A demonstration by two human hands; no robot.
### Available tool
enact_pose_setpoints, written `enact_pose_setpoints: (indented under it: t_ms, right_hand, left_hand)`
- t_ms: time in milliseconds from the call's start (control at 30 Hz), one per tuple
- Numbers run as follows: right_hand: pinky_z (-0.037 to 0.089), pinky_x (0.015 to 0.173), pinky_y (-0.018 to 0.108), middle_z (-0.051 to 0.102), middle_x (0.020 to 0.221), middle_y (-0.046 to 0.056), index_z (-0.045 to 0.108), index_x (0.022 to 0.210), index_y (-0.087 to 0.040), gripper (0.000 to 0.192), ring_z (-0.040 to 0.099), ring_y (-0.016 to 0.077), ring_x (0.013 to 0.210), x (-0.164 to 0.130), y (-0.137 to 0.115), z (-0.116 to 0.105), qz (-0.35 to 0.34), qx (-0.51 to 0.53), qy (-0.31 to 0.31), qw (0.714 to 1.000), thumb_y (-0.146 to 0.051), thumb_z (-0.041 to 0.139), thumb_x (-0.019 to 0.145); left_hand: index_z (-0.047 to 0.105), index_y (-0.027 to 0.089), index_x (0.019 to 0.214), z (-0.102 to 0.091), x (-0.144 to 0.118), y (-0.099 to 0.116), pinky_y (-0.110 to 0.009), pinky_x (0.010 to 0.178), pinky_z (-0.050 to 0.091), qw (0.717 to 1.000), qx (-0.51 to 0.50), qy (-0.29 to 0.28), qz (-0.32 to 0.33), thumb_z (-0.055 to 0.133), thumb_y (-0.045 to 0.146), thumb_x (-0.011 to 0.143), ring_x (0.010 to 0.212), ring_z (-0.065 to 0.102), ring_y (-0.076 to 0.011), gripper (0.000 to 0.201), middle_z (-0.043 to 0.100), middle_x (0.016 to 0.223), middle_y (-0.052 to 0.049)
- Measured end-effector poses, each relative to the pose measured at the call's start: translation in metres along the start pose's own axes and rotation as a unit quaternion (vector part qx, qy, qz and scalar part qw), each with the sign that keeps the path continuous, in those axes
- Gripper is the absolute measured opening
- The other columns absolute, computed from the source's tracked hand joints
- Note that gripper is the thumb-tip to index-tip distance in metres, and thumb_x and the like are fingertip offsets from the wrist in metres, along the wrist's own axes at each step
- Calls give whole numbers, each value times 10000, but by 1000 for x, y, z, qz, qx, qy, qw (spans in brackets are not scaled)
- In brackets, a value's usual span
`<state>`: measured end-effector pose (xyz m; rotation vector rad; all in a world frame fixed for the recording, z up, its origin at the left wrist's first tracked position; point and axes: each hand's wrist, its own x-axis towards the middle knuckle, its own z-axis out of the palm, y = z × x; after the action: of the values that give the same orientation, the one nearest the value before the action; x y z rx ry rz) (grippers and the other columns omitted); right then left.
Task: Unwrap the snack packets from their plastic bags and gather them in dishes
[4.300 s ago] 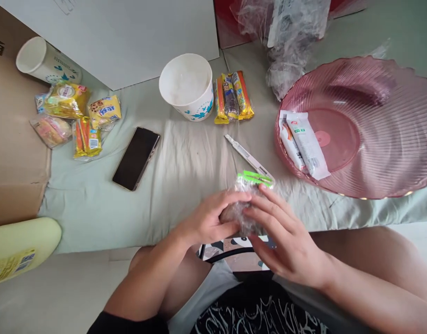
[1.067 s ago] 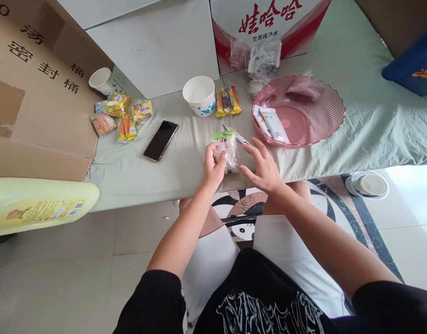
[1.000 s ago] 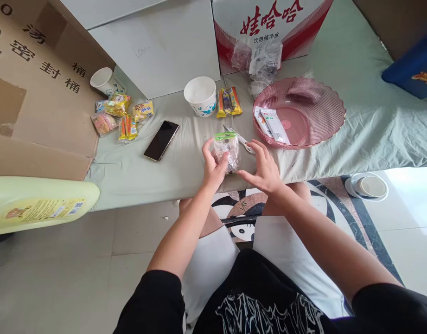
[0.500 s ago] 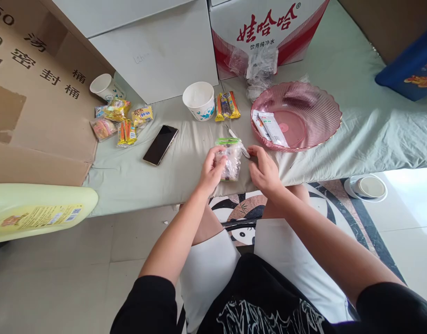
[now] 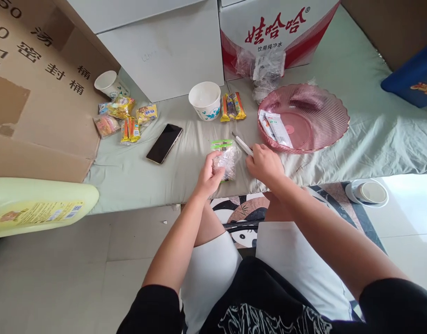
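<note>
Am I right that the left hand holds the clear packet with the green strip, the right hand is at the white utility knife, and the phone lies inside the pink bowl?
Not quite. In the head view the phone lies on the green sheet, left of the hands, not in the pink bowl. The left hand does hold the clear packet, and the right hand is at the utility knife.

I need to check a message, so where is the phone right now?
In the head view the phone lies screen-up on the green sheet, left of the left hand, between the snack packets and the paper cup.
</note>
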<state>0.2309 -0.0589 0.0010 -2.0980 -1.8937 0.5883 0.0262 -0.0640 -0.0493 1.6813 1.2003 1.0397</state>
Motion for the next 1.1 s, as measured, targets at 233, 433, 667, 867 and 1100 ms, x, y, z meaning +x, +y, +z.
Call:
enact_pose_setpoints:
  t_ms: [233,433,667,867,1100]
  right_hand:
    - [317,513,264,464,617,-28,535,805,-228,112,408,128,529,-53,25,-6,88,484,-41,870,-325,490,835]
    - [176,446,217,325,588,-93,479,798,-230,480,238,54,455,-84,-1,5,88,670,-152,721,-685,630,828]
    - [181,423,200,365,565,-98,480,824,-226,499,266,46,439,-86,-17,26,144,619,-234,736,-701,631,811]
    - [212,427,215,346,579,-94,445,786,-235,511,277,59,454,-114,2,37,176,549,-257,776,-727,564,852]
    - [368,550,286,491,654,-16,488,812,-237,469,447,140,571,-146,41,16,66,386,-161,906,-659,375,982]
  left_hand:
    - [549,257,1270,1,-5,8,-256,585,404,997,68,0,35,608,277,928,532,403,-98,348,494,718,60]
    - [576,253,1263,7,-5,7,-244,588,437,995,78,40,42,649,289,919,568,454,-104,353,514,722,53]
    - [528,264,1123,9,-6,-1,-240,568,393,999,25,45,11,685,285,884,590,428,-105,286,489,774,44]
    - [502,273,1110,8,-5,-4,-241,576,381,999,12,45,7,693,272,871,607,413,-104,307,489,822,37]
    - [486,266,1076,11,0,-10,-225,590,442,997,-31,61,24,710,369,900,650,486,-106,303,481,819,29]
